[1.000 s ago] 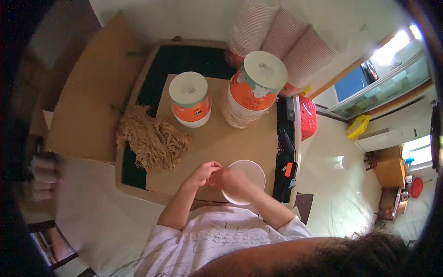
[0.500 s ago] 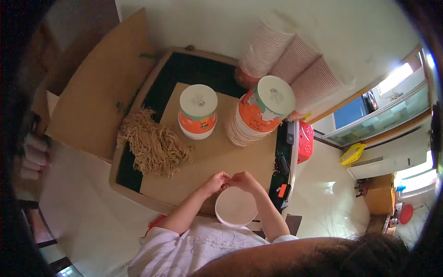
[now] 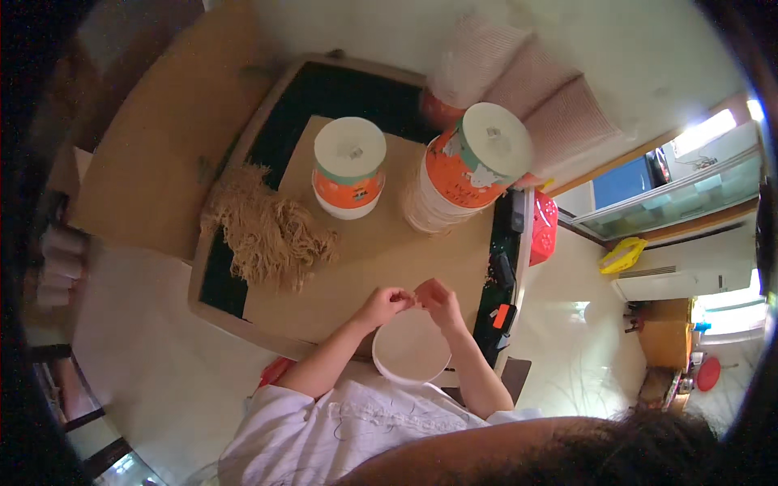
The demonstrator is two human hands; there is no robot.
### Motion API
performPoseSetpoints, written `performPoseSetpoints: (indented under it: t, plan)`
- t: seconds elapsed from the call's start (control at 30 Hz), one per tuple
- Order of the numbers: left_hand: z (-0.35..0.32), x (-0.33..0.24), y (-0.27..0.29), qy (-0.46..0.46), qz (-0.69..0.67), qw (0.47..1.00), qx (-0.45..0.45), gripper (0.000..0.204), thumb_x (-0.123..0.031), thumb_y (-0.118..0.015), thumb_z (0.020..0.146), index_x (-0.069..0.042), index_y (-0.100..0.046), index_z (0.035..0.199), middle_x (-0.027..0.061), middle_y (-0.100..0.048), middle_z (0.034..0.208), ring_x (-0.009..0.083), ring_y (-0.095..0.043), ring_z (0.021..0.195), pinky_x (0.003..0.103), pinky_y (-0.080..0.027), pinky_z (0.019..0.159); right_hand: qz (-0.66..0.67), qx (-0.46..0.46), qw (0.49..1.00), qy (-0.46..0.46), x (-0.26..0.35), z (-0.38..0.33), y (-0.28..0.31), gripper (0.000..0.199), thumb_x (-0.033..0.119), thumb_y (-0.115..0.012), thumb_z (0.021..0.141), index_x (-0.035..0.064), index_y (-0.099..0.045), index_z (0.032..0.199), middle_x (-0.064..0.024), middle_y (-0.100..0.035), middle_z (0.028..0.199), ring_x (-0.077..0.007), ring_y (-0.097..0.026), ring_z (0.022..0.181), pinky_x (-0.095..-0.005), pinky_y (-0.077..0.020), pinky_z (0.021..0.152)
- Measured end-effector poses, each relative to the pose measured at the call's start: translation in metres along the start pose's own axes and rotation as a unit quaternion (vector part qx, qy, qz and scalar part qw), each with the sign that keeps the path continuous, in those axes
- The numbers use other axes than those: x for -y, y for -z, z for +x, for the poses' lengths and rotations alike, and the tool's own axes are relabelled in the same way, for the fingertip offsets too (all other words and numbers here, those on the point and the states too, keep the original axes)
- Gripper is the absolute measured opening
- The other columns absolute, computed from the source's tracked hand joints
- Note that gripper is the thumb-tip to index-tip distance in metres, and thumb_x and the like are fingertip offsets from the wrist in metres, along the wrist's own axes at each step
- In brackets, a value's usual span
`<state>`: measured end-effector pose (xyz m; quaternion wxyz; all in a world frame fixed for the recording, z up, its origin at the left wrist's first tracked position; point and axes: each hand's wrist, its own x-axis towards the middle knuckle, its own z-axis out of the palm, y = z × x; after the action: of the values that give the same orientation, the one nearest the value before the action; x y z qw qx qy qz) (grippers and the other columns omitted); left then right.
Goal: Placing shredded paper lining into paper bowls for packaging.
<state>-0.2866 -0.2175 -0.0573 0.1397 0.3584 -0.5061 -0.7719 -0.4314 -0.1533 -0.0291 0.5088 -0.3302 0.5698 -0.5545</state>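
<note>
A round white lid or paper tub (image 3: 411, 350) sits close to my body at the near edge of the brown work board (image 3: 365, 259). My left hand (image 3: 384, 305) and my right hand (image 3: 438, 302) meet at its far rim, fingertips pinched together and touching the rim. Whether something small is held between the fingers I cannot tell. A loose heap of tan fibre strands (image 3: 268, 231) lies on the board to the left of my hands.
Two orange-and-white paper tubs stand further back: a single one (image 3: 349, 168) and a tall stack (image 3: 470, 166). Sleeves of stacked cups (image 3: 519, 89) lean behind them. A black tray rim (image 3: 217, 279) frames the board. A red basket (image 3: 543, 227) and small tools lie at right.
The white tub has stayed in front of my body while my head moved, shifting the view. Both hands have come together at its far rim.
</note>
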Motion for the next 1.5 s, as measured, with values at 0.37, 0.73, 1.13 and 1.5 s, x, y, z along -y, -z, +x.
performPoseSetpoints:
  t: [0.37,0.73,1.13,1.5]
  plan:
    - [-0.011,-0.01,-0.013,-0.084,0.152,0.98,-0.093,0.011,-0.011,-0.059,0.077,-0.001,-0.058,0.075,0.0032,-0.059,0.062,0.0068,-0.052,0.057,0.024,-0.043,0.053,-0.28,-0.084,0.942,-0.161,0.012,-0.004,0.006,0.036,0.035,-0.051,0.084,0.0007,-0.053,0.073,-0.0042,-0.051,0.059,-0.0096,-0.046,0.057,-0.0242,-0.0374,0.052]
    - [-0.01,-0.003,-0.013,-0.093,0.152,0.979,-0.095,0.012,-0.01,-0.061,0.075,0.0,-0.056,0.071,0.0052,-0.056,0.057,0.0082,-0.05,0.053,0.026,-0.043,0.051,-0.32,-0.012,0.935,-0.152,0.01,-0.002,-0.003,0.041,0.038,-0.051,0.083,-0.0012,-0.054,0.072,-0.0072,-0.049,0.058,-0.0126,-0.045,0.056,-0.0276,-0.0391,0.053]
    - [-0.011,-0.003,-0.01,-0.103,0.172,0.975,-0.1,0.013,-0.011,-0.062,0.074,-0.001,-0.055,0.071,0.0049,-0.054,0.055,0.008,-0.049,0.051,0.025,-0.041,0.048,-0.257,0.004,0.963,-0.082,0.003,-0.008,-0.004,0.021,0.017,-0.051,0.085,0.0023,-0.048,0.07,0.0019,-0.042,0.06,-0.0069,-0.038,0.059,-0.0225,-0.0332,0.052]
    - [-0.01,0.001,-0.008,-0.124,0.169,0.972,-0.103,0.01,-0.009,-0.063,0.073,-0.002,-0.056,0.071,0.0046,-0.057,0.058,0.0075,-0.051,0.053,0.024,-0.042,0.049,-0.299,-0.015,0.954,-0.016,0.0,-0.019,-0.005,0.009,0.009,-0.052,0.08,0.0006,-0.054,0.078,-0.0122,-0.055,0.069,-0.019,-0.052,0.064,-0.0296,-0.0418,0.057]
